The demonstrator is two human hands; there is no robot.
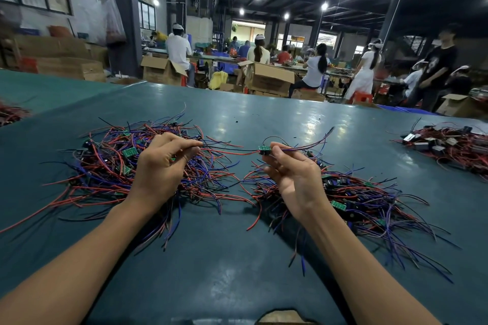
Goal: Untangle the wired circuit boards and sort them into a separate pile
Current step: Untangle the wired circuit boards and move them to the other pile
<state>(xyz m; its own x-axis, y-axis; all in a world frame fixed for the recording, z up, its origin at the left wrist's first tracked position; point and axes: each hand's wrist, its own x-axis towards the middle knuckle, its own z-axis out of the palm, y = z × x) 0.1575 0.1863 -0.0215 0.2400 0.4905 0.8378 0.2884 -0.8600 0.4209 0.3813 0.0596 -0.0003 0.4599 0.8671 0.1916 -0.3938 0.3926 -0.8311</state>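
I have the small green circuit board pinched between thumb and fingertips of my right hand, lifted clear of the counter, its loose wires trailing off to the right. My left hand is curled over the tangled pile, thumb and forefinger pinching a few strands. One of them, as far as I can tell, is the red lead that runs almost straight across to the board.

That lead worries me most. It looks close to taut, and if I draw the hands further apart while it is knotted in the heap, the strain lands on the solder joint and could tear the wire off the board.

A hard tug could also drag neighbouring boards out of the tangle and across the gap. The sorted pile lies just beside it under my right wrist, and stray strands from the two nearly meet, so they could knit together again.

The board's trailing wires hang above the sorted pile; setting it down carelessly would hook them on what lies there.
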